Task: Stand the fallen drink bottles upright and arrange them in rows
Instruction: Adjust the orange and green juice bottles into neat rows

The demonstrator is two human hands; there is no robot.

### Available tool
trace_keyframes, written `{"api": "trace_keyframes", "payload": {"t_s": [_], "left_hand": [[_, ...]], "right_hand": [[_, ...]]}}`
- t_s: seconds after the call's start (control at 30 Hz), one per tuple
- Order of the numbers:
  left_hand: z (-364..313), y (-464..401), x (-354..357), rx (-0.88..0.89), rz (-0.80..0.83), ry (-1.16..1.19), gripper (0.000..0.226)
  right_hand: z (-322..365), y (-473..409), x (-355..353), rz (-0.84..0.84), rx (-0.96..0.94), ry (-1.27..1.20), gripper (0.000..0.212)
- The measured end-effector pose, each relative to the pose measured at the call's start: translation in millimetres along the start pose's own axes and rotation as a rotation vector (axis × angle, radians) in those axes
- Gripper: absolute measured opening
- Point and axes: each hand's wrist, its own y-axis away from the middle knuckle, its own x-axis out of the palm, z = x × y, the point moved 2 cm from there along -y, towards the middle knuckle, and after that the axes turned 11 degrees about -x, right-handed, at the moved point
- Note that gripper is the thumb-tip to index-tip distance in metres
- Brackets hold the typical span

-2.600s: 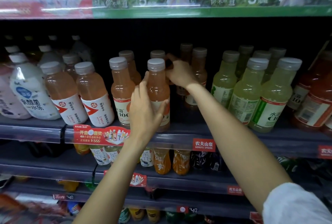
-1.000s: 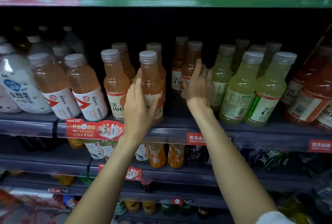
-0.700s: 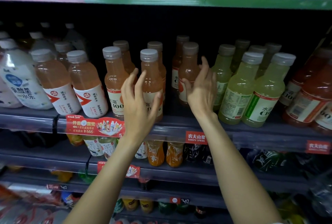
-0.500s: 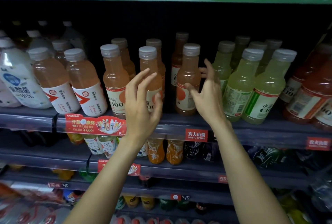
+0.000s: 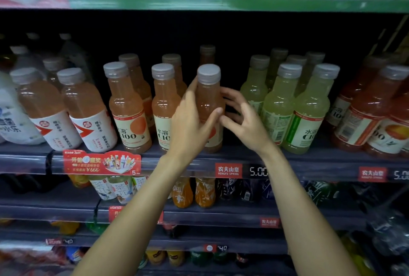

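An orange C100 drink bottle (image 5: 209,96) with a grey cap stands upright at the front edge of the middle shelf (image 5: 309,165). My left hand (image 5: 190,125) is wrapped round its left side, thumb across the front. My right hand (image 5: 245,127) hovers at its right side, fingers spread and curled, holding nothing. Left of it, two more orange C100 bottles (image 5: 127,107) (image 5: 164,103) stand in the front row, with others of the same kind behind them in the dark.
Pale green bottles (image 5: 309,109) stand in rows just right of my hands, red ones (image 5: 365,116) further right. Orange bottles with white labels (image 5: 88,111) and a white bottle (image 5: 11,120) lean at the left. Lower shelves hold more drinks.
My right hand drew an orange bottle from the back to the shelf front and loosened off it. My left hand left the neighbouring bottle and moved right to grip this one.
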Motion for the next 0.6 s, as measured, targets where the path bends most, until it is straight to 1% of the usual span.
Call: {"api": "trace_keyframes", "payload": {"t_s": [0.07, 0.1, 0.13, 0.2, 0.27, 0.3, 0.33, 0.4, 0.47, 0.53, 0.6], "left_hand": [[2, 7, -5, 0.005, -0.055, 0.041, 0.070], [4, 12, -9, 0.003, -0.092, 0.044, 0.069], [5, 17, -12, -0.003, -0.126, 0.042, 0.069], [7, 27, -16, -0.041, -0.168, 0.069, 0.068], [10, 35, -18, -0.079, -0.185, 0.125, 0.067], [12, 37, -19, -0.092, -0.189, 0.147, 0.066], [13, 39, -20, -0.102, -0.188, 0.166, 0.065], [14, 42, -21, -0.111, -0.177, 0.194, 0.065], [13, 43, -24, -0.108, -0.161, 0.204, 0.065], [12, 43, -25, -0.116, -0.151, 0.221, 0.066], [11, 43, -26, -0.122, -0.153, 0.226, 0.067]], "right_hand": [[-4, -5, -3, -0.028, -0.013, 0.008, 0.039], [-7, -8, -4, -0.066, -0.027, 0.057, 0.038], [-11, -13, -3, -0.104, -0.045, 0.145, 0.036], [-19, -31, -1, -0.161, -0.045, 0.405, 0.035], [-23, -54, 4, -0.185, 0.088, 0.627, 0.038], [-25, -64, 6, -0.183, 0.148, 0.676, 0.039], [-26, -73, 9, -0.171, 0.159, 0.696, 0.039], [-31, -87, 15, -0.104, 0.086, 0.697, 0.034], [-42, -93, 18, 0.001, 0.115, 0.652, 0.029], [-49, -96, 20, 0.092, 0.183, 0.621, 0.034], [-49, -98, 22, 0.117, 0.177, 0.663, 0.044]]}}
